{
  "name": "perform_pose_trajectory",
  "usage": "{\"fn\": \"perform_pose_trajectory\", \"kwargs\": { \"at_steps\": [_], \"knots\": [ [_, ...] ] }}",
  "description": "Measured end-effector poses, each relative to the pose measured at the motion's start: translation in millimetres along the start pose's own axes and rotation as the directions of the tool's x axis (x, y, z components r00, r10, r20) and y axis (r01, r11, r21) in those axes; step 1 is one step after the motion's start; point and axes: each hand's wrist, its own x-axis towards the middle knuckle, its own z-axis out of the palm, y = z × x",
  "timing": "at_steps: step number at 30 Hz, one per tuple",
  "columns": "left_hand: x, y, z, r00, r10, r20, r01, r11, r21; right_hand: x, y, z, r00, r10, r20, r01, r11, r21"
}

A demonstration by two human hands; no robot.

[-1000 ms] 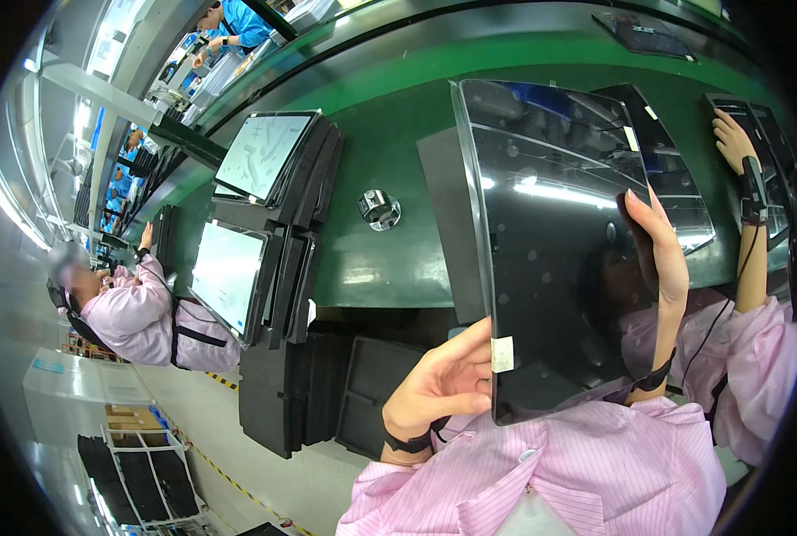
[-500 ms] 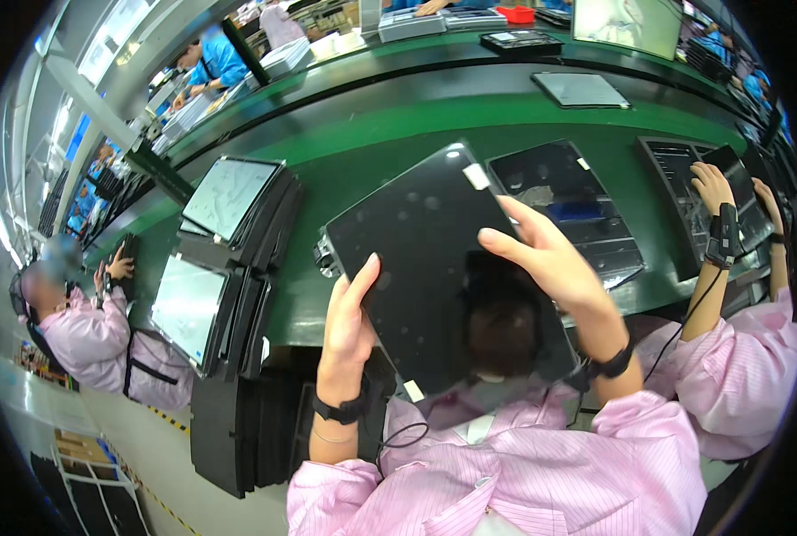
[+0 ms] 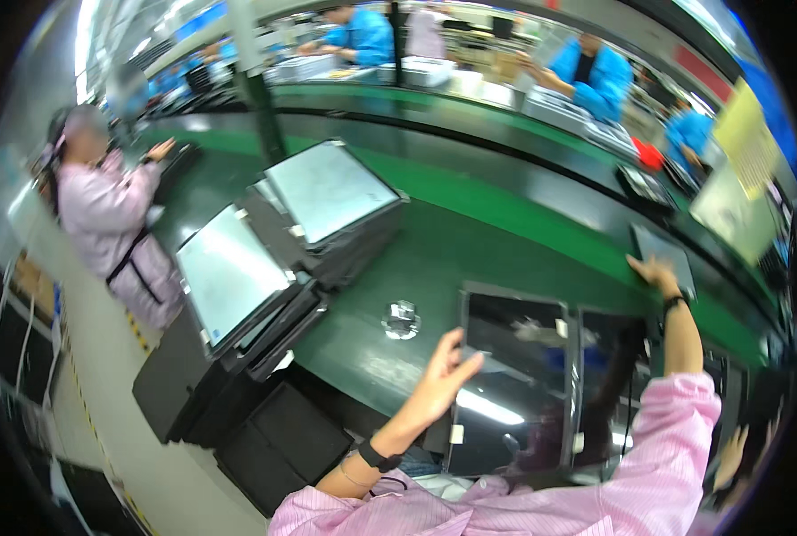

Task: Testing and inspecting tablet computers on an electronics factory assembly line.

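A black glossy flat panel [image 3: 516, 415] lies on the green table in front of me, a clear sheet showing at its edges. Beside its left edge is my left hand [image 3: 443, 380], thumb and fingers apart, holding nothing I can see. A second black glossy panel [image 3: 605, 357] lies close on its right, partly covered by my right sleeve. Stretched out to the far right, my right hand [image 3: 657, 275] has its fingers spread at the near edge of a thin grey panel [image 3: 671, 255]. Whether it touches that panel I cannot tell.
Two stacks of panels in black trays, topped by a pale panel [image 3: 331, 192] and another pale panel [image 3: 233, 277], stand on the left. A clear round roll [image 3: 402, 320] sits mid-table. Black foam-like blocks [image 3: 282, 438] are below the edge. A person in pink [image 3: 108, 205] works at far left.
The black panel I held in both hands now lies on the table. My right hand has reached far to the right; my left hand has let go. The view has turned.
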Motion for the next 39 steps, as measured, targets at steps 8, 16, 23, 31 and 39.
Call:
{"fn": "perform_pose_trajectory", "kwargs": {
  "at_steps": [8,16,23,31,39],
  "knots": [
    [3.2,-8.0,-7.9,0.991,0.089,0.098,-0.082,0.994,-0.073,94.5,23.3,38.8,0.872,-0.395,-0.288,0.362,0.918,-0.161],
    [4.3,-8.4,-6.6,0.985,0.135,0.108,-0.129,0.990,-0.066,12.3,-8.1,-15.0,0.606,-0.450,-0.656,0.278,0.892,-0.356],
    [5.9,-6.2,-7.0,0.983,0.148,0.107,-0.136,0.984,-0.112,-166.6,-130.2,-83.7,0.012,-0.680,-0.733,0.844,0.400,-0.357],
    [3.9,-2.2,-1.8,0.997,0.078,0.014,-0.078,0.997,0.005,-245.8,-342.3,-106.5,-0.749,-0.476,-0.460,0.602,-0.199,-0.773],
    [-1.1,6.2,5.1,0.999,0.001,-0.040,0.000,1.000,0.012,-255.9,-420.4,-62.4,-0.764,-0.561,-0.319,0.551,-0.310,-0.775]
  ]
}}
